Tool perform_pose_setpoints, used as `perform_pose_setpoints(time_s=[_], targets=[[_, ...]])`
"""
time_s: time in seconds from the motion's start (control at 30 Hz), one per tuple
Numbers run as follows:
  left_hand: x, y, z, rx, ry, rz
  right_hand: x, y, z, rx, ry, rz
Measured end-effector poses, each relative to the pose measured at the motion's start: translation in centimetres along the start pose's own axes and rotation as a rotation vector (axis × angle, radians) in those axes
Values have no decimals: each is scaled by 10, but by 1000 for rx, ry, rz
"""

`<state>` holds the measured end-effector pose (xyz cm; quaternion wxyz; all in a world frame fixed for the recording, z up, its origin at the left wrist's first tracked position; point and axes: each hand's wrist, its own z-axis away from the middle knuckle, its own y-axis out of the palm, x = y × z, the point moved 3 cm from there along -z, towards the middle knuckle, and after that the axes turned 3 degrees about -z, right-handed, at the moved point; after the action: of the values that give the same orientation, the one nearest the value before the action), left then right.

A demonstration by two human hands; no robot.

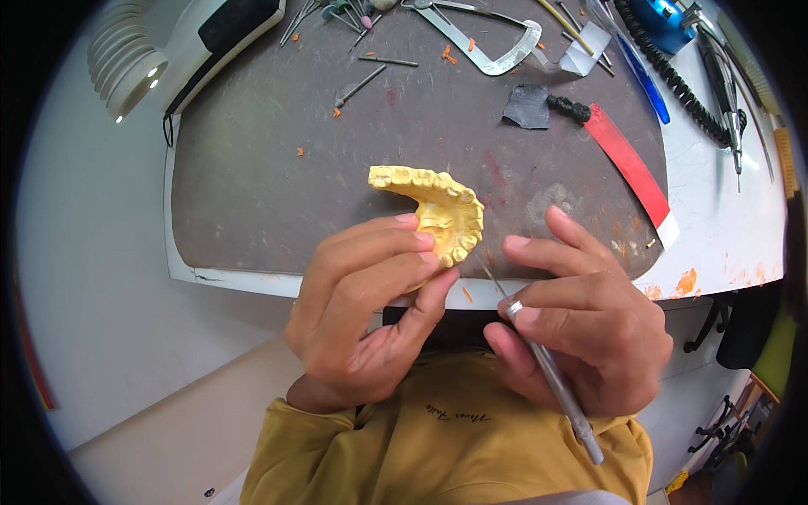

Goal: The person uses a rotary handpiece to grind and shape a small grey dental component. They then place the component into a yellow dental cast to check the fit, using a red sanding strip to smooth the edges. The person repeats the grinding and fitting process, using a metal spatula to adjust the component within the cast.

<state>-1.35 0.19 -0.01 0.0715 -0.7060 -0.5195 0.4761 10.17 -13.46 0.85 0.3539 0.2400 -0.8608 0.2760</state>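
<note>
My left hand grips a yellow dental cast by its near end. The cast is a horseshoe-shaped arch of teeth, tilted so that its biting surfaces and inner side show. My right hand is closed around a slim metal dental carver, its thin tip pointing up and left toward the near teeth. That tip seems slightly apart from the cast. By the right fingertips, a small shiny silver piece shows at the carver's neck; whether it is part of the tool or separate, I cannot tell.
A metal caliper gauge lies at the back of the brown mat, near several burs. At right are a red strip, a dark square, a blue pen and a corded handpiece. A ribbed white hose stands back left.
</note>
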Motion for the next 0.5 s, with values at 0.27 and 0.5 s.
perform_pose_setpoints(time_s=[0.27, 0.5], targets=[[1, -3, -2, 40, -6, -8, -2, 11, 3, -50, -68, 52], [0, -2, -2, 24, -29, -10, -1, 14, 1, -22, -85, 109]])
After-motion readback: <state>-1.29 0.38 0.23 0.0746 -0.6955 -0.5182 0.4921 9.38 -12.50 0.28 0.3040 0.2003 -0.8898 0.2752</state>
